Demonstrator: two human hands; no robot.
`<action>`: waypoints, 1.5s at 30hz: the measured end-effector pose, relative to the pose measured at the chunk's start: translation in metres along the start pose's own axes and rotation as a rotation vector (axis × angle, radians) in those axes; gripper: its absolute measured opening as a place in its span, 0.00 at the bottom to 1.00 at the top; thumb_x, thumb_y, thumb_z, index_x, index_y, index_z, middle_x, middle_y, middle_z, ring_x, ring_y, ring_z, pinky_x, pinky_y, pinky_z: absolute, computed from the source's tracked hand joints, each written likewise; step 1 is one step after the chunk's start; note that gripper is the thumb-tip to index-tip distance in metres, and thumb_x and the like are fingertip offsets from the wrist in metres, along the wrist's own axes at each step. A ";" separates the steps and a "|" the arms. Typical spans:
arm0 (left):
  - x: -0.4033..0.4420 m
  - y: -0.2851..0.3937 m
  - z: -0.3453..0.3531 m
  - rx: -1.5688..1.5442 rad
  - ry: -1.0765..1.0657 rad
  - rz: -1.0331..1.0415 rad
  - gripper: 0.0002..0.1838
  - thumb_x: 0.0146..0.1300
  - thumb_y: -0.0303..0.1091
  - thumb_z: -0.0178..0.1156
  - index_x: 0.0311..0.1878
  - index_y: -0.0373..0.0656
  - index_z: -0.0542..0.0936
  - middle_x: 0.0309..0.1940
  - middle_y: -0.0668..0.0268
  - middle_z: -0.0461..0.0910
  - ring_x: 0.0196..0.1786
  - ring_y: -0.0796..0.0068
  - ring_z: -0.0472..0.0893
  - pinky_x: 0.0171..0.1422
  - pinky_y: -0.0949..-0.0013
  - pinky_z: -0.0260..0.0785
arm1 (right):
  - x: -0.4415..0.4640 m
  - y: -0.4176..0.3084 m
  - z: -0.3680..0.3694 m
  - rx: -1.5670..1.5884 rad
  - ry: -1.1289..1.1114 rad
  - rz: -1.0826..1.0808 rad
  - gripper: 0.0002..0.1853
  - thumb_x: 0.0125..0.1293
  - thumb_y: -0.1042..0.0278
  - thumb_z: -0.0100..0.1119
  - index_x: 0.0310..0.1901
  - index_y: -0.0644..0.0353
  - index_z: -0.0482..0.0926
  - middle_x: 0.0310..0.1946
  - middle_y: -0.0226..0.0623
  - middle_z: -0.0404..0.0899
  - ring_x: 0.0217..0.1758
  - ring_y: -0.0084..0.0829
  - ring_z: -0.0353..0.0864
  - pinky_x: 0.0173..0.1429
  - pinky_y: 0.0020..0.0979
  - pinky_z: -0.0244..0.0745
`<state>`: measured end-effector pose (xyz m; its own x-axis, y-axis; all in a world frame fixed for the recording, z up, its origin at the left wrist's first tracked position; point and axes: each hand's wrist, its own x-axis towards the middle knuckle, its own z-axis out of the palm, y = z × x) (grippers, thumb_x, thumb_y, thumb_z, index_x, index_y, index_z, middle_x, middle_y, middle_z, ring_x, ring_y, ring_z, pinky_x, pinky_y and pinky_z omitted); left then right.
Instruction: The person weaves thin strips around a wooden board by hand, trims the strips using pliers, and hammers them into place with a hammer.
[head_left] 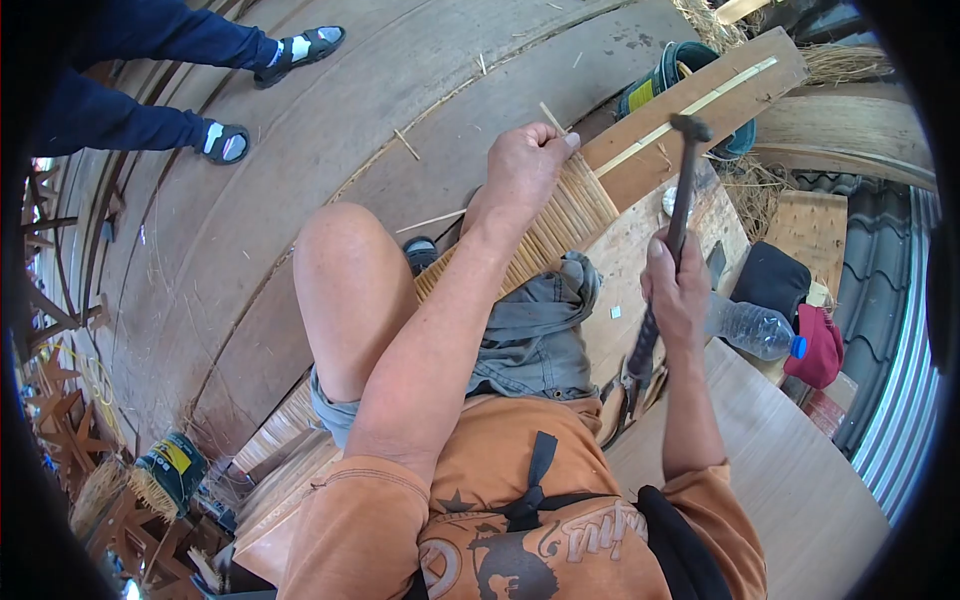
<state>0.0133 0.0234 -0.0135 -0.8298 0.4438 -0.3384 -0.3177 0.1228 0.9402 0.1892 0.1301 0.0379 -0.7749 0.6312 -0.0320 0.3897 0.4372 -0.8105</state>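
Observation:
My left hand (522,172) is closed in a pinch at the far end of a panel covered with a row of thin wooden sticks (567,222). A single thin stick (548,115) juts out past its fingertips; anything smaller in the pinch is hidden. In my right hand (678,292) is a hammer (687,165), gripped by its dark handle with the head raised, apart from the panel. The stick-covered panel lies across my lap, partly behind my left forearm. Beyond it runs a brown board (700,95) with a pale strip along it.
A green bucket (640,95) stands under the board. To the right are a plastic bottle (757,330), a red cloth item (815,348) and a black one (772,275). Pliers (632,385) lie by my hip. Another person's sandalled foot (300,50) is at upper left.

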 end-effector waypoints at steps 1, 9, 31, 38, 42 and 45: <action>0.001 0.000 0.000 -0.036 -0.029 -0.026 0.11 0.60 0.35 0.62 0.27 0.38 0.79 0.19 0.76 0.71 0.23 0.87 0.64 0.27 0.76 0.59 | -0.004 -0.006 -0.010 -0.111 -0.101 0.007 0.10 0.67 0.62 0.54 0.37 0.61 0.71 0.17 0.32 0.68 0.19 0.23 0.68 0.24 0.26 0.63; 0.006 -0.008 -0.001 -0.217 -0.118 -0.030 0.10 0.61 0.35 0.61 0.30 0.37 0.79 0.21 0.74 0.74 0.23 0.87 0.66 0.28 0.77 0.61 | -0.006 -0.027 -0.017 -0.311 -0.341 0.009 0.16 0.69 0.56 0.50 0.39 0.64 0.72 0.18 0.44 0.70 0.21 0.41 0.74 0.28 0.37 0.68; 0.011 -0.011 0.000 -0.287 -0.080 -0.080 0.11 0.60 0.34 0.62 0.27 0.35 0.80 0.20 0.70 0.75 0.21 0.82 0.69 0.27 0.73 0.64 | -0.007 -0.056 -0.020 -0.513 -0.319 -0.240 0.12 0.69 0.61 0.48 0.38 0.64 0.70 0.21 0.50 0.73 0.25 0.51 0.76 0.30 0.42 0.69; 0.007 -0.001 0.000 -0.291 -0.092 -0.100 0.11 0.61 0.34 0.61 0.28 0.36 0.79 0.20 0.69 0.76 0.22 0.82 0.71 0.27 0.74 0.65 | -0.020 -0.076 -0.037 -0.227 -0.283 -0.077 0.15 0.69 0.59 0.49 0.43 0.66 0.72 0.20 0.43 0.73 0.21 0.39 0.76 0.29 0.34 0.70; 0.012 -0.013 0.000 -0.372 -0.101 -0.078 0.12 0.60 0.34 0.62 0.26 0.37 0.80 0.19 0.69 0.76 0.21 0.82 0.70 0.26 0.72 0.64 | -0.031 -0.070 -0.034 -0.234 -0.245 -0.277 0.15 0.68 0.60 0.50 0.46 0.64 0.71 0.25 0.48 0.76 0.26 0.48 0.78 0.33 0.38 0.72; 0.010 -0.013 0.002 -0.363 -0.111 -0.086 0.11 0.60 0.34 0.62 0.25 0.37 0.79 0.18 0.70 0.75 0.20 0.82 0.69 0.25 0.72 0.64 | -0.008 -0.035 -0.015 -0.539 -0.310 -0.095 0.14 0.69 0.59 0.48 0.36 0.64 0.69 0.21 0.55 0.72 0.29 0.59 0.74 0.32 0.48 0.68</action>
<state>0.0099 0.0277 -0.0287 -0.7448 0.5415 -0.3900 -0.5420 -0.1500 0.8269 0.1893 0.1198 0.0751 -0.8951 0.3944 -0.2081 0.4459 0.7947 -0.4119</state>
